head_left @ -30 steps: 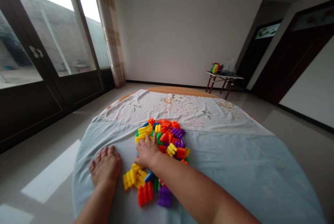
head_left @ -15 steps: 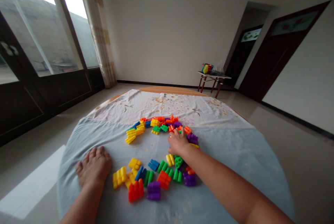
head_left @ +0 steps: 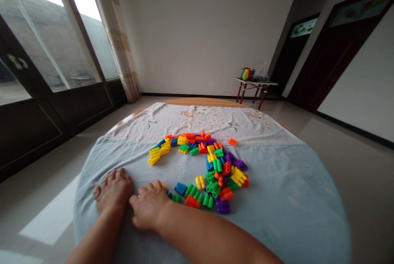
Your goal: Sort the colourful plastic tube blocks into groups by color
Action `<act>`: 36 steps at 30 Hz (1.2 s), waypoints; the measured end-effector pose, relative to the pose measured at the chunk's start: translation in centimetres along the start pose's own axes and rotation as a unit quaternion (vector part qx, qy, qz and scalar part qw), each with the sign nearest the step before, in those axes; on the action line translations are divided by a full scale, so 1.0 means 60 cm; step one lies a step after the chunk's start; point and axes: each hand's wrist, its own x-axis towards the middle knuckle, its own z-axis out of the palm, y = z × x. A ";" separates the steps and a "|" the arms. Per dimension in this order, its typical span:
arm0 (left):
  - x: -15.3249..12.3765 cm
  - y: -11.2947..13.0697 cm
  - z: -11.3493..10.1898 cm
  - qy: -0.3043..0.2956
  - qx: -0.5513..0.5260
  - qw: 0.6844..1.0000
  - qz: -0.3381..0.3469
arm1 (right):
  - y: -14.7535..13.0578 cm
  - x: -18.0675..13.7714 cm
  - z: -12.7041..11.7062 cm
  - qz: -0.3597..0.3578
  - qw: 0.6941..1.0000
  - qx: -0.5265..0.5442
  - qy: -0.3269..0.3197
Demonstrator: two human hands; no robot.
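Right hand [head_left: 149,210] has swept back to the near-left edge of the surface [head_left: 292,198], beside the left hand [head_left: 113,190]. Its fingers drape over a yellow block [head_left: 162,185], grip unclear. Left fingers lie splayed flat, empty. The blocks [head_left: 215,165] are now scattered mid-surface.

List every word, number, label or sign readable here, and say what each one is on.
No text can be read.
Blocks: plain colours, no print visible.
Cloth: a flower pattern only, no writing.
Box on the side table: too small and blurred to show any label.
Panels above the doors: blurred pictures, no legible words.
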 end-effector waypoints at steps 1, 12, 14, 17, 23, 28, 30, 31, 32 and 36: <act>0.000 0.000 0.001 0.002 0.000 1.000 0.001 | 0.005 -0.005 0.004 -0.003 1.000 -0.004 -0.006; 0.003 -0.002 -0.008 -0.001 -0.005 1.000 0.021 | 0.169 -0.172 -0.024 0.069 0.994 -0.085 0.024; 0.011 0.000 -0.015 -0.012 -0.002 1.000 0.023 | 0.188 -0.188 -0.035 0.079 0.993 -0.089 0.008; 0.025 0.019 -0.029 -0.036 0.006 0.999 0.020 | 0.206 -0.186 -0.059 0.076 0.995 -0.063 0.015; 0.018 0.099 -0.023 -0.014 0.001 0.998 0.064 | 0.207 -0.075 -0.099 0.070 0.990 -0.022 0.119; -0.012 0.105 0.022 0.013 0.014 0.998 0.063 | 0.185 0.068 -0.072 0.035 0.987 -0.022 0.154; -0.016 0.098 0.032 0.018 0.020 0.998 0.061 | 0.175 0.119 -0.052 0.011 0.990 -0.025 0.141; -0.016 0.095 0.035 0.020 0.021 0.998 0.059 | 0.171 0.142 -0.042 0.004 0.992 -0.028 0.125; -0.015 0.093 0.037 0.022 0.021 0.998 0.057 | 0.170 0.162 -0.033 0.001 0.994 -0.031 0.105; -0.011 0.094 0.038 0.018 0.036 0.998 0.050 | 0.187 0.212 -0.018 0.017 0.999 -0.044 0.019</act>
